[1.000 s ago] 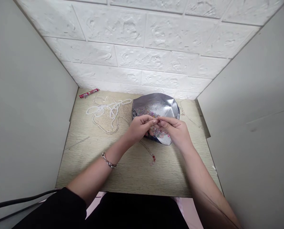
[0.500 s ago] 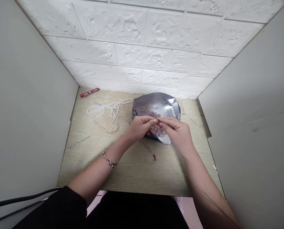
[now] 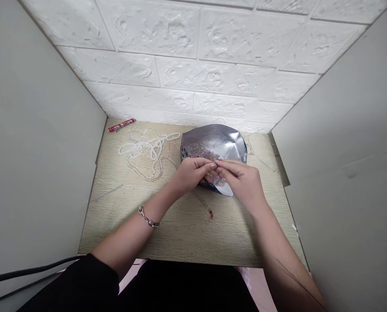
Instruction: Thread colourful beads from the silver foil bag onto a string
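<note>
No text or sign can be read; marks on the red strip [image 3: 122,125] are too small.

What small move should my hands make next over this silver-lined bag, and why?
Perhaps ease your right hand slightly away from your left hand, above the silver-lined bag. Both hands are pinched and meet there, hiding whatever they may hold; a small gap could show it, and the bag of beads beneath might catch a drop.
</note>
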The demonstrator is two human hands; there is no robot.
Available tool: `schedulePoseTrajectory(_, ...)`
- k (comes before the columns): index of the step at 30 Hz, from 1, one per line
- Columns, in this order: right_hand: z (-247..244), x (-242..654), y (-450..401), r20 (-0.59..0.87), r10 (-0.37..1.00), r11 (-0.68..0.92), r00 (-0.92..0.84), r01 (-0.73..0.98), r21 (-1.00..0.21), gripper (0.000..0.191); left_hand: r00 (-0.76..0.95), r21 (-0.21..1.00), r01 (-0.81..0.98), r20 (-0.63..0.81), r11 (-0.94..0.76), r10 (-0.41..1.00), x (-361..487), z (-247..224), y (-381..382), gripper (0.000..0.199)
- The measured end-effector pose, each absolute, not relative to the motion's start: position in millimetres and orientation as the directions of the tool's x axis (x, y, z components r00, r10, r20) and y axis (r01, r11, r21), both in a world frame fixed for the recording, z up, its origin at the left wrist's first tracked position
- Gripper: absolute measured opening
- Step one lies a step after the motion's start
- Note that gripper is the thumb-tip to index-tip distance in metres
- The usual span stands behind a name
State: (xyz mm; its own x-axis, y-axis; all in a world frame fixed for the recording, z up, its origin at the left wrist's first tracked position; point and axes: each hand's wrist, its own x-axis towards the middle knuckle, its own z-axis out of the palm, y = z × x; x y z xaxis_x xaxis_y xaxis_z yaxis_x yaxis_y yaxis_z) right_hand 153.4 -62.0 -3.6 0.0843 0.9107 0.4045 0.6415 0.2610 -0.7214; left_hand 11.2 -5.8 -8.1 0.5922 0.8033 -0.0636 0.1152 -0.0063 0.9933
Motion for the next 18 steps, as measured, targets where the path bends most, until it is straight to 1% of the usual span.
schedulePoseTrajectory(7, -3.6, 151.0, -61.8, 0.458, 0.888, 0.302, 0.029, 0.716, -0.63, 0.022, 0.584, 0.992, 0.123, -0.089, 0.021, 0.807, 11.9, -8.9, -5.5, 0.028)
schedulePoseTrajectory(12, -4.3, 148.4, -61.8, 0.506, 0.863, 0.322, 0.013, 0.757, -0.568, 0.022, 0.586, 0.99, 0.106, -0.141, 0.096, 0.798, 12.7, -7.3, -5.8, 0.027)
schedulePoseTrajectory(15, -4.6, 148.4, -61.9, 0.531, 0.847, 0.329, 0.022, 0.763, -0.556, 0.022, 0.604, 0.985, 0.084, -0.171, 0.151, 0.779, 12.5, -5.0, -6.3, 0.028)
schedulePoseTrajectory(18, -5.1, 149.4, -61.7, 0.533, 0.846, 0.336, 0.03, 0.746, -0.575, 0.021, 0.618, 0.98, 0.059, -0.185, 0.189, 0.764, 11.9, -2.6, -7.1, 0.03)
